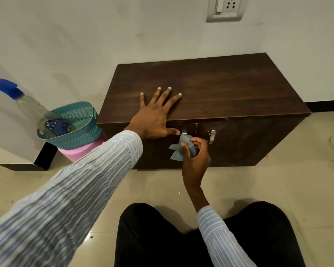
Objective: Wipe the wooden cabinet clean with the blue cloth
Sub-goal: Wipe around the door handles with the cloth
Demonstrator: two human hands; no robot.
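A low dark wooden cabinet [229,89] stands against the wall, with two front doors and metal handles. My left hand [154,116] lies flat and spread on the top's front edge, thumb hanging over the front. My right hand [196,157] is closed around a bunched blue cloth [182,148], held against the left door right at its metal handle [184,132]. The second handle [212,136] is just to the right of the cloth.
Left of the cabinet, a teal perforated basket [77,128] sits on a pink tub [85,151] and holds a spray bottle [31,108] with a blue nozzle. A wall socket [226,7] is above. My dark-trousered knees rest on the tiled floor [278,182].
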